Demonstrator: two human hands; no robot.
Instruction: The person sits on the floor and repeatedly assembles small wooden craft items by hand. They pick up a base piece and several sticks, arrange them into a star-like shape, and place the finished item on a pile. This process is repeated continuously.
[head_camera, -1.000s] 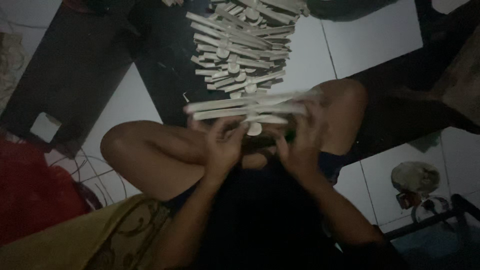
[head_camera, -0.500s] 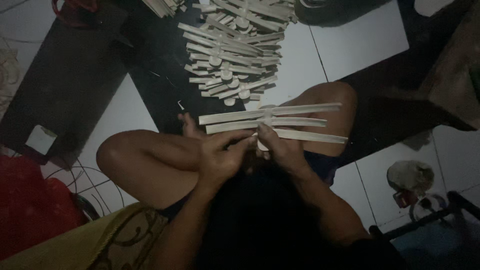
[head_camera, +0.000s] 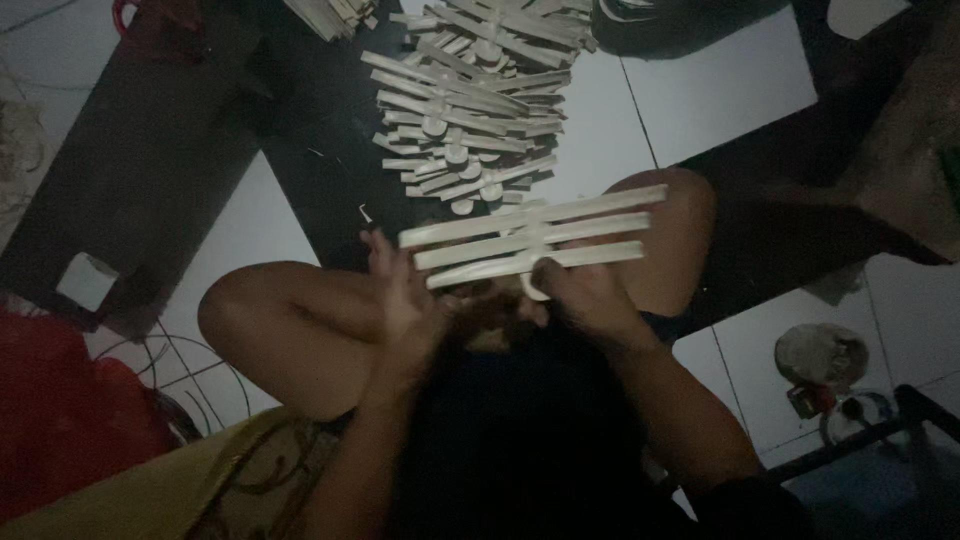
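Slat piece (head_camera: 520, 240): three pale wood strips joined by a crosspiece, held above knees, centre frame.
R hand (head_camera: 585, 295): gripping its lower edge.
L hand (head_camera: 400, 295): fingers spread, at left end.
Pile of same pieces (head_camera: 470, 110): floor, 12 o'clock.

dim, poorly lit room. pale tiled floor (head_camera: 720, 95) with dark grout lines, partly covered by dark mats (head_camera: 130, 170). red cloth (head_camera: 60, 420) lay at lower left, thin wires (head_camera: 180, 360) beside it, black metal frame (head_camera: 880, 430) at lower right.

Pale wooden slat piece (head_camera: 530, 240), white floor tiles (head_camera: 720, 90), red cloth (head_camera: 60, 420).
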